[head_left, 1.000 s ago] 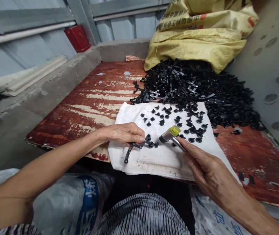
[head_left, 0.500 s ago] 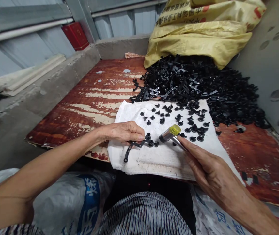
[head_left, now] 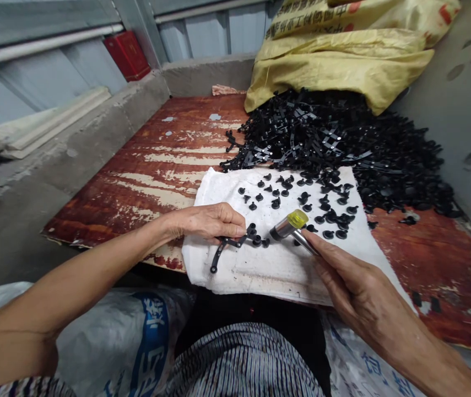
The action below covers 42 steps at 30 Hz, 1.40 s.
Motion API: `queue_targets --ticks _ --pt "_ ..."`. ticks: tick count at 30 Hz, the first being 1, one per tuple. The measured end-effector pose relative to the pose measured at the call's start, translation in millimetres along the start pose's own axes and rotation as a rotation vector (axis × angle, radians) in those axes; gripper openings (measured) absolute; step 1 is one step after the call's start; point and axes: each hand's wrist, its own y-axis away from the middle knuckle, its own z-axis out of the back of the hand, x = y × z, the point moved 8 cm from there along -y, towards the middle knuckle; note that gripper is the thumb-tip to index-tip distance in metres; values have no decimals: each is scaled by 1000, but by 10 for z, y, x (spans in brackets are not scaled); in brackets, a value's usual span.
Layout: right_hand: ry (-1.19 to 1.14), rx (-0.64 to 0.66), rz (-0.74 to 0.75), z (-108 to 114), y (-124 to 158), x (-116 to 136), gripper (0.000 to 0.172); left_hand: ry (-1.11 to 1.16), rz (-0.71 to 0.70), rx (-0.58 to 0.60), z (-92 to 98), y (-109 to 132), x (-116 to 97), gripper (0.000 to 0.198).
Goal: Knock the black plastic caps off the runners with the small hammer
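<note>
My left hand (head_left: 208, 221) is closed, pinching a black plastic arm part (head_left: 230, 245) flat against the white cloth (head_left: 272, 267). My right hand (head_left: 351, 289) grips the handle of a small hammer (head_left: 290, 225) with a metal head and a yellow face. The hammer head hovers just right of the part's round end, where small black caps (head_left: 259, 240) sit. Several loose black caps (head_left: 301, 198) are scattered over the far half of the cloth.
A large heap of black plastic parts (head_left: 342, 149) lies behind the cloth on a worn red board (head_left: 152, 171), against a yellow sack (head_left: 342, 55). A grey wall (head_left: 458, 82) stands at the right. A red box (head_left: 128, 55) rests on the ledge. White printed sacks (head_left: 136, 342) lie by my lap.
Both hands stay almost still; the hammer head holds just beside the part. The view has shifted slightly.
</note>
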Motion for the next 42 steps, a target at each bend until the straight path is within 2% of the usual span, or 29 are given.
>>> queue_targets --ticks 17,21,26,28,31,34,38,39,42 --pt "25 20 9 -27 -33 20 49 40 13 -51 -25 -18 0 33" --pt "84 -3 69 58 -156 196 54 14 9 -71 -22 -16 -15 32" --pt "118 -91 147 237 -290 490 69 10 30 -106 -22 -10 1 31" --pt "168 -93 163 202 -313 514 75 18 29 -112 -24 -10 6 33" --pt "342 -3 227 42 -324 497 81 66 61 -122 -24 -14 38 30" --pt "359 25 238 48 -323 497 77 83 91 -132 -23 -13 60 29" --pt "207 -92 178 213 -322 534 73 0 86 -151 -16 -5 59 32" --pt "224 -97 179 194 -323 530 74 0 75 -152 -19 -7 56 32" --pt "364 30 218 -17 -335 455 67 49 55 -156 -27 -16 64 30"
